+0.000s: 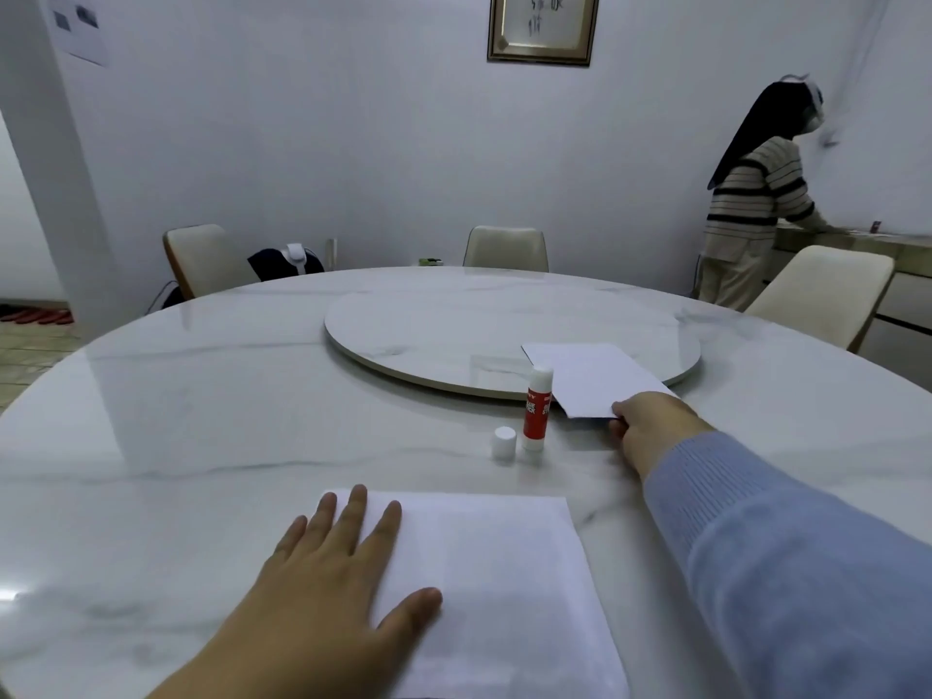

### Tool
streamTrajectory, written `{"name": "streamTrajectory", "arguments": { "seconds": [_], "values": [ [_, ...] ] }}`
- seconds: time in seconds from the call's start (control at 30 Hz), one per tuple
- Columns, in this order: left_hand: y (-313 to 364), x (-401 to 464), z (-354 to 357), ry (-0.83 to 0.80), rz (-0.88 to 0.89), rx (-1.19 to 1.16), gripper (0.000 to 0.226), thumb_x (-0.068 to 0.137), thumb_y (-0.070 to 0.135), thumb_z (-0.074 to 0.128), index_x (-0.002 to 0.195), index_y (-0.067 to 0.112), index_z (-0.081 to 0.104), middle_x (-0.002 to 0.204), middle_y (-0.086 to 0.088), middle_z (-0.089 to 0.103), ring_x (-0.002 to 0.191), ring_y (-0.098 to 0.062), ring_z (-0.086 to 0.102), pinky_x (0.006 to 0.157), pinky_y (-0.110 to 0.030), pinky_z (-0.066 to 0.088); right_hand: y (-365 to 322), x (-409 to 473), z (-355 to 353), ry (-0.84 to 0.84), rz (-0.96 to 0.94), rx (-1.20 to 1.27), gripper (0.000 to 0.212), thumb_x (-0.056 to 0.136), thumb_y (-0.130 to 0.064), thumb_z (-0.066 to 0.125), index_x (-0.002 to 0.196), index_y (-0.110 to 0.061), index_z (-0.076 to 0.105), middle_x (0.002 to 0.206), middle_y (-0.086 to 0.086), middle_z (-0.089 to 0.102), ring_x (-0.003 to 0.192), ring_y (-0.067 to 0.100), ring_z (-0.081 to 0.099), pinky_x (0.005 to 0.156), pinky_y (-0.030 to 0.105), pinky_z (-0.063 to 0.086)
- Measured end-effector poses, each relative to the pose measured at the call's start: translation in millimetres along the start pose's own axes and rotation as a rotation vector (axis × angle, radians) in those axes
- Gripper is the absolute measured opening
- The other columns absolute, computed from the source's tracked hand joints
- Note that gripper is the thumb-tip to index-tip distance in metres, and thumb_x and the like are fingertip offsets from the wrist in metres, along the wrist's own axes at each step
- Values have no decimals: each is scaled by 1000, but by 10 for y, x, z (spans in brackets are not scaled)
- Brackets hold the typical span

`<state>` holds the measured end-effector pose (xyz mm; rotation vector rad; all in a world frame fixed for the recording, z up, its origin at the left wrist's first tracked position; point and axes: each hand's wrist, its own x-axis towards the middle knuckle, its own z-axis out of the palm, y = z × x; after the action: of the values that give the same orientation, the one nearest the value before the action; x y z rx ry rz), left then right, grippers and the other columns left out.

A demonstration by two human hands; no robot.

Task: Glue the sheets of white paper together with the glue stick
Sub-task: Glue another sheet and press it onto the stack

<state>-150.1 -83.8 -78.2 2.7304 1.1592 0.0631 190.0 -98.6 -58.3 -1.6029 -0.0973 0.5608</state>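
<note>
Near sheet (pixel 504 587): front edge cut off by the frame bottom; left part under the left hand (pixel 323 592). Far sheet (pixel 595 378): near corner hidden by the right hand (pixel 650 431). Glue stick (pixel 537 408) label too blurred to read fully.

2 rectangular sheets of white paper: near sheet (pixel 504 587), far sheet (pixel 595 378). 1 red-and-white upright glue stick (pixel 537 411); 1 small white cylindrical cap (pixel 505 442). 1 round white marble table (pixel 201 421) bearing 1 round white marble turntable (pixel 454 330). 3 cream upholstered chairs: (pixel 201 259), (pixel 506 248), (pixel 822 290). 1 gold-framed wall picture (pixel 543 25). 2 bare hands: left hand (pixel 328 582), right hand (pixel 650 428). 1 standing person in a striped top (pixel 751 204).
</note>
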Motion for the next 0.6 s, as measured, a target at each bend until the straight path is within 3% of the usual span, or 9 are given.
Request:
{"name": "streamTrajectory", "arguments": {
  "seconds": [0.07,0.13,0.2,0.27,0.33,0.4,0.47,0.53,0.6],
  "values": [
    [45,10,17,-4,-11,17,140,15,82,-34,146,35,-17,155,6,-26,144,-14,-22,116,-31,-11,-126,7,-62,254,-1,-206,14,91,-2,47,103,-9,48,94,8,54,67,20,50,48,22,48],
    [111,14,41,-7,-18,18,135,23,87,-29,146,33,-18,156,2,-25,144,-17,-22,117,-33,-11,-330,-57,-185,505,-135,-157,27,87,-2,46,112,-2,57,111,12,64,92,30,62,80,33,53],
    [193,22,62,-35,-32,15,110,55,90,-8,147,31,-17,157,-1,-24,145,-21,-21,119,-37,-10,-537,-289,-335,611,-357,-131,37,88,-1,42,124,-1,51,128,17,58,113,34,58,97,39,46],
    [272,40,54,-32,-49,36,82,82,73,10,148,31,-14,158,-2,-21,145,-25,-19,119,-41,-8,-766,-556,-505,638,-584,-112,34,92,-4,40,126,-2,47,128,13,55,113,28,56,95,28,42],
    [298,35,35,-24,-35,24,75,88,66,18,149,32,-10,159,-1,-17,146,-25,-17,120,-39,-7,-1036,-784,-677,659,-763,-49,32,95,-14,37,123,-4,49,114,5,55,97,19,54,83,22,39],
    [247,28,-37,-13,-29,-102,72,90,63,22,150,33,-4,160,4,-9,147,-20,-11,120,-35,-5,-1241,-1007,-801,602,-914,38,27,90,-25,38,105,-10,55,88,-2,55,74,12,49,76,27,45],
    [131,118,-150,104,-43,-450,57,93,55,31,146,37,20,156,11,17,147,-14,10,120,-32,7,-1260,-1302,-874,474,-946,33,13,84,-27,44,79,-19,53,64,-7,42,54,7,38,57,23,39],
    [38,169,-362,270,-74,-1056,28,92,44,43,118,42,54,139,10,47,130,-15,46,109,-36,34,-1110,-1603,-882,294,-921,22,18,84,-26,54,67,-21,54,60,-6,45,48,10,40,40,16,33],
    [-32,134,-539,318,-43,-1543,23,91,42,47,107,35,61,121,-2,66,104,-19,66,87,-38,49,-804,-1810,-788,86,-855,22,8,85,-23,64,78,-20,62,75,0,65,59,15,56,50,19,51]
  ]
}}
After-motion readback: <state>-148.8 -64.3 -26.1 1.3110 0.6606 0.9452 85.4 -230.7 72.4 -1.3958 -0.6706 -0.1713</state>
